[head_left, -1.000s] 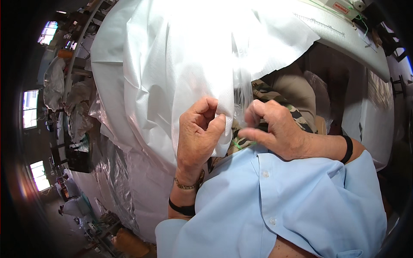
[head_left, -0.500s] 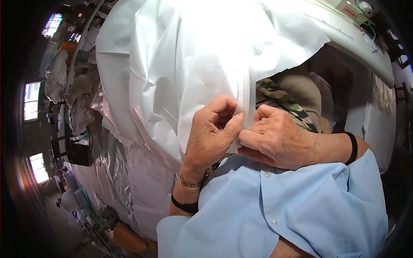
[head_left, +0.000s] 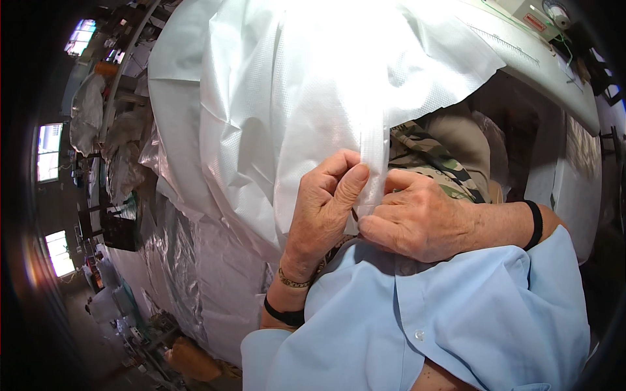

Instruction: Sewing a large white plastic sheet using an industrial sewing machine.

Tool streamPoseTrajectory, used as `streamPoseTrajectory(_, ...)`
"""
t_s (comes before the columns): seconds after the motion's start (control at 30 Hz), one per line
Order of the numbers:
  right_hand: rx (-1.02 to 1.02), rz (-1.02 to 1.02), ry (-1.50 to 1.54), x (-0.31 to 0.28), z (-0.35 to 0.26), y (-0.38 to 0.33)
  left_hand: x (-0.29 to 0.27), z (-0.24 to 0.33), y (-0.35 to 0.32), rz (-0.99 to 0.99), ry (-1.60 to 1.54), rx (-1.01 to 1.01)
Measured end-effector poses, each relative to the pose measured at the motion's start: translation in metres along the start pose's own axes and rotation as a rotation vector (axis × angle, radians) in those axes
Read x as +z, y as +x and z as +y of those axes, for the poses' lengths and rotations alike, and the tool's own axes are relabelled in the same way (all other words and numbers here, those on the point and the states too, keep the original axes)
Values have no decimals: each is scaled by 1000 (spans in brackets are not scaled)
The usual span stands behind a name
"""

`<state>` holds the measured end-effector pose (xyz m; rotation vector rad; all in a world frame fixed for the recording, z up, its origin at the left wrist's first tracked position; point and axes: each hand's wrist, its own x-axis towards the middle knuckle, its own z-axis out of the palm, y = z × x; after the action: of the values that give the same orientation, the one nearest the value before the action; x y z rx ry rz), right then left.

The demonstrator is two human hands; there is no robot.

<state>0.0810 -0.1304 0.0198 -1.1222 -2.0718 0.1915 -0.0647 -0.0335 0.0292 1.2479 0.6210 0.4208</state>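
A large sheet of white textured fabric drapes from the table over my lap. Along its right edge runs a narrow folded strip like a hem, which reaches down to my hands. My left hand is closed in a pinch on this edge, its thumb on top of the strip. My right hand is curled beside the strip's lower end, thumb and forefinger pressed together there. What the right fingertips grip is partly hidden, though the fabric corner lies against them.
The white tabletop with a printed scale curves along the upper right, and part of a sewing machine stands on it. Camouflage cloth shows beneath the fabric. Clear plastic sheeting hangs at the left.
My left thumb has moved up and onto the strip, away from the right fingertips. The strip's lower end has come into sight between my hands.
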Motion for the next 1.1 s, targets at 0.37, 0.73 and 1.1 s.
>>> streamPoseTrajectory(0.37,593,488,588,-4,19,-3,-6,17,-3,231,95,162)
streamPoseTrajectory(0.73,166,-288,402,19,46,-8,-14,15,3,139,-118,81)
streamPoseTrajectory(1.1,1070,711,629,-46,86,-73,9,18,13,-55,-213,-32)
